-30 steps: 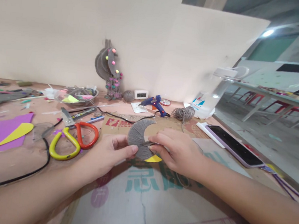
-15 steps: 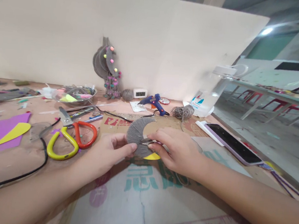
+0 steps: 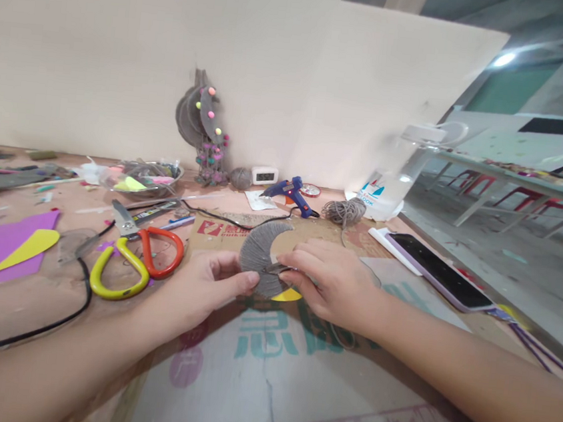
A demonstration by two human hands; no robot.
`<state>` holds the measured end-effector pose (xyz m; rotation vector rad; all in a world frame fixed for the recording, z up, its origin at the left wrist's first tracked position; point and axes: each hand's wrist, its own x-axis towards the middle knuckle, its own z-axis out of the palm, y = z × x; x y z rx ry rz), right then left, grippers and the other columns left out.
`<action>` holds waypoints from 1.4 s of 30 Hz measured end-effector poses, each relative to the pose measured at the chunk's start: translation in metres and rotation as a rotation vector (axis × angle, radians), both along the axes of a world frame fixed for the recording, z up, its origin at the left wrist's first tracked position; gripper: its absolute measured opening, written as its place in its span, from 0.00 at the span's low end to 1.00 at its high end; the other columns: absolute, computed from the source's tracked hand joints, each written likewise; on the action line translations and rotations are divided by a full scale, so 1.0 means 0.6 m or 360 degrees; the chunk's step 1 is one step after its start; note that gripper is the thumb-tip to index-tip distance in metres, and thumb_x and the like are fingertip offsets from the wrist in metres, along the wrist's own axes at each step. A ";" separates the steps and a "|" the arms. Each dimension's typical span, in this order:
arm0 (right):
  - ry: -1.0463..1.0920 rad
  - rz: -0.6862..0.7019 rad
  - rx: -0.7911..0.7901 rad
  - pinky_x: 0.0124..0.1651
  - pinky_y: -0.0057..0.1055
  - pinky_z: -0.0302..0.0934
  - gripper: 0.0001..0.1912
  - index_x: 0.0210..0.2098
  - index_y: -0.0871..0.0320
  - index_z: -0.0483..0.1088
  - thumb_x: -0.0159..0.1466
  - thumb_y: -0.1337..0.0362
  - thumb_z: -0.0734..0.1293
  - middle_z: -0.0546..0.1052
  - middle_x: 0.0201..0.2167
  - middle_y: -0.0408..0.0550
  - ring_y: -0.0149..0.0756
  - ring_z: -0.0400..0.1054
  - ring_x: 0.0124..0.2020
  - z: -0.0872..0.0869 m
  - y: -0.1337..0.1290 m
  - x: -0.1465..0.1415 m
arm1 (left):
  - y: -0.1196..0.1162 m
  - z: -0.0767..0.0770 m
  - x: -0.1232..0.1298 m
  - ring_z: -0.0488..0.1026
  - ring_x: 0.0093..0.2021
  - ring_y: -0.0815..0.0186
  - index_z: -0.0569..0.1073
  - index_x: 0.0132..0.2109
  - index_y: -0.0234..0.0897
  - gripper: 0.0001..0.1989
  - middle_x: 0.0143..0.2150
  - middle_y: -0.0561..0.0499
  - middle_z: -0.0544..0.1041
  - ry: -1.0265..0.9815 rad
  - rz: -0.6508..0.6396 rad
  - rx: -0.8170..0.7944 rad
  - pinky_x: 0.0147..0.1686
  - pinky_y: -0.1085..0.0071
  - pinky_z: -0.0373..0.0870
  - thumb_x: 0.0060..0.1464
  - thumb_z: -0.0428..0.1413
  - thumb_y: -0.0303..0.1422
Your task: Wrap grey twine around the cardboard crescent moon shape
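Observation:
A crescent (image 3: 257, 254) wrapped in grey yarn stands tilted over the cardboard, with a bare yellow tip (image 3: 287, 295) at its lower right. My left hand (image 3: 227, 279) grips its left side, thumb in front and fingers behind. At the inner curve, my right hand (image 3: 322, 279) pinches the grey yarn between thumb and forefinger, close against the wrapped part. A loose strand loops beneath the right hand and leads back toward a grey yarn bundle (image 3: 344, 211).
Scissors (image 3: 138, 256) and purple sheets (image 3: 0, 248) lie left. Behind are a blue glue gun (image 3: 293, 193), a small clock (image 3: 264, 175) and a bowl of scraps (image 3: 141, 179). A plastic jug (image 3: 390, 175) and a phone (image 3: 441, 271) are right. Printed cardboard (image 3: 223, 379) covers the front.
My right fingers have drawn the yarn strand closer against the crescent's inner edge; the gap seen there before has narrowed. The left hand keeps its hold.

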<state>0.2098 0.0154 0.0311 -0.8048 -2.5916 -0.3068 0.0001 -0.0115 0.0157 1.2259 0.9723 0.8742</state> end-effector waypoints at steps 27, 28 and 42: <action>-0.0085 0.0014 0.0104 0.31 0.31 0.50 0.11 0.38 0.61 0.67 0.65 0.63 0.56 0.70 0.27 0.47 0.34 0.60 0.30 0.004 0.000 0.000 | 0.005 -0.011 0.000 0.67 0.30 0.70 0.75 0.34 0.37 0.07 0.28 0.55 0.74 0.0122 -0.0067 0.0267 0.33 0.75 0.62 0.52 0.55 0.34; -0.0093 0.0011 0.0097 0.31 0.31 0.50 0.11 0.38 0.61 0.68 0.65 0.63 0.56 0.70 0.27 0.47 0.35 0.60 0.30 0.004 0.000 0.000 | 0.006 -0.011 0.000 0.67 0.30 0.70 0.75 0.33 0.37 0.06 0.28 0.55 0.74 0.0133 -0.0072 0.0274 0.33 0.75 0.62 0.52 0.55 0.34; 0.0504 -0.0300 -0.0891 0.30 0.28 0.57 0.09 0.33 0.56 0.72 0.60 0.59 0.63 0.74 0.28 0.46 0.34 0.66 0.29 0.000 -0.006 -0.023 | 0.011 -0.010 0.007 0.67 0.30 0.70 0.74 0.35 0.33 0.06 0.29 0.53 0.73 -0.0119 0.0027 0.0289 0.32 0.75 0.62 0.50 0.57 0.31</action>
